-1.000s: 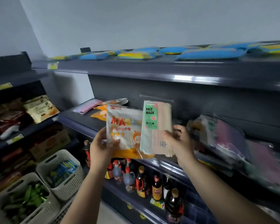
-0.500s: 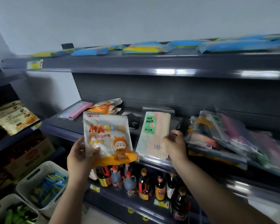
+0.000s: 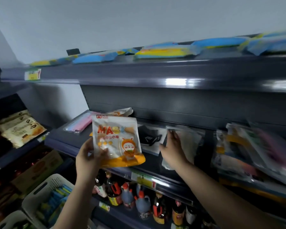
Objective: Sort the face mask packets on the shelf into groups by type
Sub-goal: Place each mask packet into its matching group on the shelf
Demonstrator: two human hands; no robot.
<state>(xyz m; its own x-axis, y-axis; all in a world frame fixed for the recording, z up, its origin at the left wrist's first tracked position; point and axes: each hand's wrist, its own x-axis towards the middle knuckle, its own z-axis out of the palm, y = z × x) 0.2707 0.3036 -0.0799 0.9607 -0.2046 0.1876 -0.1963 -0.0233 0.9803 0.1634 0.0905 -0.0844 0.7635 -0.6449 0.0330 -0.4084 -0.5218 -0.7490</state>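
My left hand (image 3: 87, 156) grips a white and orange "MASK" packet (image 3: 117, 141) by its lower left corner, upright in front of the middle shelf (image 3: 63, 142). My right hand (image 3: 172, 149) reaches onto that shelf and holds the left edge of a pale face mask packet (image 3: 190, 142), which lies nearly flat there. A black mask packet (image 3: 149, 138) lies between the two hands. A pink packet (image 3: 79, 124) and more orange packets (image 3: 120, 112) lie at the shelf's left end. A loose heap of mixed packets (image 3: 248, 146), blurred, fills the right.
Blue and yellow packs (image 3: 162, 52) line the top shelf. Sauce bottles (image 3: 139, 200) stand on the shelf below. White baskets (image 3: 45, 195) sit low on the left, with snack bags (image 3: 20, 128) on the side shelving.
My right hand has carried the pale face mask packet back and down onto the shelf, to the right of the black packet. My left hand stays in front with the orange packet. The view swung left.
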